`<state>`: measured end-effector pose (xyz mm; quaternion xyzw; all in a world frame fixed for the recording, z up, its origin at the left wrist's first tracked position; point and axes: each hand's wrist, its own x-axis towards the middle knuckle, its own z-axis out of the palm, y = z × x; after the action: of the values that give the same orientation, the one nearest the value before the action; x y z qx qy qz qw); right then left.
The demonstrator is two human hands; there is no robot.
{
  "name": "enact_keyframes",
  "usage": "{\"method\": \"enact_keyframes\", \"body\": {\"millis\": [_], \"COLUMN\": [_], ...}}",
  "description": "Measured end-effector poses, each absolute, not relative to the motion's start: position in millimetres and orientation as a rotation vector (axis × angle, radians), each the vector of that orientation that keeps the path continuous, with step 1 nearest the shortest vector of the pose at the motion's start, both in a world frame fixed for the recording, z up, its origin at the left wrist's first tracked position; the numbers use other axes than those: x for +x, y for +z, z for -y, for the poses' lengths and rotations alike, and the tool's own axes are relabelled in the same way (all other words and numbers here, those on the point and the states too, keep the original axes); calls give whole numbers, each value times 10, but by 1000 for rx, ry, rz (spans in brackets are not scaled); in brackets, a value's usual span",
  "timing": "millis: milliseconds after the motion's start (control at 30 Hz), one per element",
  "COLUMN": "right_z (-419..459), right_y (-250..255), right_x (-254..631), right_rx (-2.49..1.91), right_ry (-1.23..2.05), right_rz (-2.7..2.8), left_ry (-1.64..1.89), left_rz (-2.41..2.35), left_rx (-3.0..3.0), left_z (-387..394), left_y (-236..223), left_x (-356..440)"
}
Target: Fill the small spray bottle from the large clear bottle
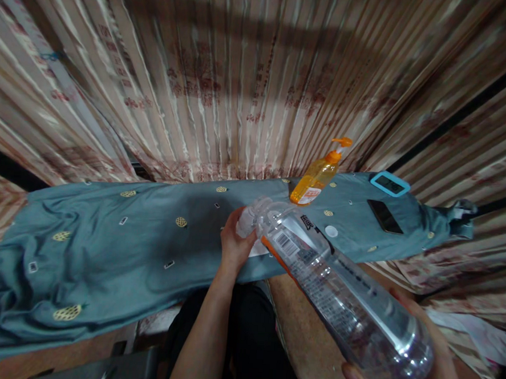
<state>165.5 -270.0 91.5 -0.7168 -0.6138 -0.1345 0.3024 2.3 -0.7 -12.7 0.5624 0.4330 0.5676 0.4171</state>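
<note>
Clear plastic formed the large tapering bottle with a silver-and-orange printed label (349, 304), which lay slantwise in the air between the person's two hands, its broad base low on the right and its narrower end pointing up and left over the cloth. The right hand (443, 361) was wrapped about that base, thumb below and fingers along the far side. The left hand (235, 243) was closed around a translucent rounded piece (246, 222) at the narrow end; whether this was the bottle's own neck or a separate container could not be told. Beneath them stretched a grey-green cloth with yellow pineapple prints (105, 226), draped over a long narrow surface. Just beyond the narrow end stood an amber pump bottle with an orange top (316, 181), and a small white disc (331, 231) lay nearer the label. Farther right rested a black flat phone (385, 216) and, just behind it, a blue-framed digital display (389, 184). Pale striped curtains with reddish flower prints (191, 83) hung behind the cloth.
</note>
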Motion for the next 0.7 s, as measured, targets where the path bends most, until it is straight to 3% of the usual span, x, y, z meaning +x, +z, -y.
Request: {"method": "enact_keyframes", "body": {"millis": [700], "right_z": [2753], "right_y": [846], "right_x": [1702], "right_rx": [-1902], "right_ry": [-304], "right_rz": [1579], "left_ry": [1424], "left_rz": [-1106], "left_rx": [1431], "left_z": [11], "left_y": [-115], "left_x": [25]}}
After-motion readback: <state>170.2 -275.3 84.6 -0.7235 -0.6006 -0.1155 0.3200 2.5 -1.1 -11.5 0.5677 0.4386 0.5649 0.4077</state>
